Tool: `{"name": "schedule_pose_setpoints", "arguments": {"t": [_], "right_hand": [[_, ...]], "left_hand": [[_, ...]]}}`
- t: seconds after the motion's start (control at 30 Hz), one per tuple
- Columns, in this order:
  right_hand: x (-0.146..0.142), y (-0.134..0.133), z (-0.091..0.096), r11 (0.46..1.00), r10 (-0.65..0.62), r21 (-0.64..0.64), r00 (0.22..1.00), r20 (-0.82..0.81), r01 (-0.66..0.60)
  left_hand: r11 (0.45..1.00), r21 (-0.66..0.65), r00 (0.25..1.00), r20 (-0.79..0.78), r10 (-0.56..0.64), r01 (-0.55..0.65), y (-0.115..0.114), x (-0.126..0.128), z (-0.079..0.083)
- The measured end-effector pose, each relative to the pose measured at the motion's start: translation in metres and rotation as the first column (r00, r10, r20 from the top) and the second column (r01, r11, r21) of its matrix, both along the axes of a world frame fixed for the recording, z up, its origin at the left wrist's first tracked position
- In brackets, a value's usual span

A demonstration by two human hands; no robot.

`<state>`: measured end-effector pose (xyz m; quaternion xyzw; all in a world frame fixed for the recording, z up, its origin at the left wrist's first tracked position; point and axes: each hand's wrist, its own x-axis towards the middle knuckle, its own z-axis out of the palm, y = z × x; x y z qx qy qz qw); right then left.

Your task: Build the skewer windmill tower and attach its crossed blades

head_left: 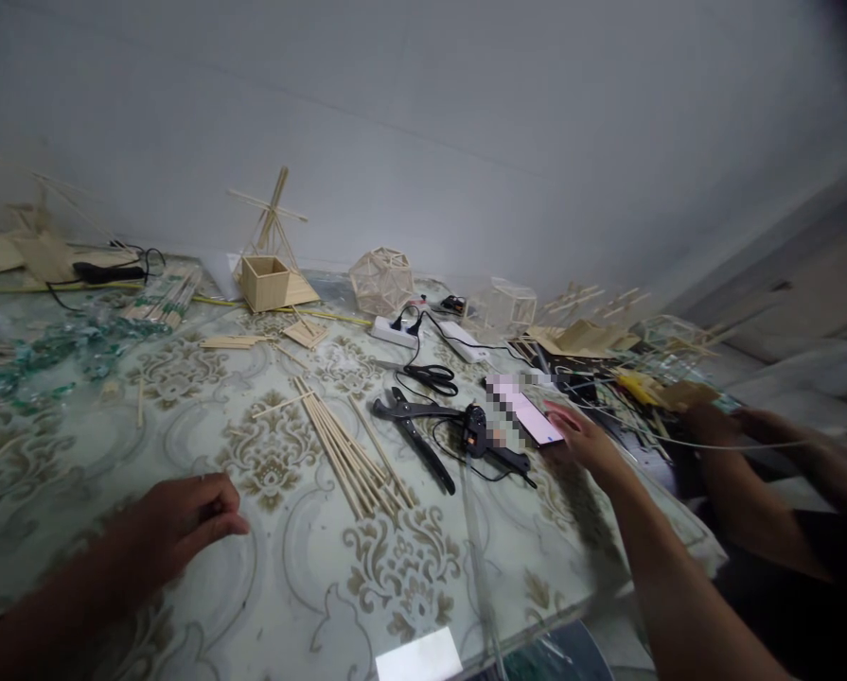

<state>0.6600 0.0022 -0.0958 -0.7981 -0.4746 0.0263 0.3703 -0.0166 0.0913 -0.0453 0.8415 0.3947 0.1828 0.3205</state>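
My left hand hovers at the lower left over the patterned tablecloth. Its fingers curl loosely, the thumb stays apart from them, and nothing shows between. My right hand grips the right edge of a phone with a lit pinkish screen; part of the phone is blurred out. Left of the phone lie a black glue gun with its cord and black-handled cutters, spread open. A bundle of thin wooden sticks lies between my hands.
Behind stand a stick windmill with a square box, a ball-shaped stick frame and a white power strip. Plastic-wrapped sticks lie at left. Another person's arms reach in at right, near the table edge. A white card lies in front.
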Motion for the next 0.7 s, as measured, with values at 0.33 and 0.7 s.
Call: {"name": "schedule_pose_setpoints", "arguments": {"t": [0.33,0.7], "right_hand": [[0.004,0.012,0.001,0.991,0.115,-0.072,0.993,-0.024,-0.117],[-0.005,-0.007,-0.01,0.995,-0.095,0.011,0.992,-0.078,0.097]], "left_hand": [[0.997,0.064,0.998,0.045,-0.04,0.037,0.0,0.003,0.002],[0.99,0.104,0.991,0.083,-0.108,0.099,0.009,-0.008,-0.018]]}}
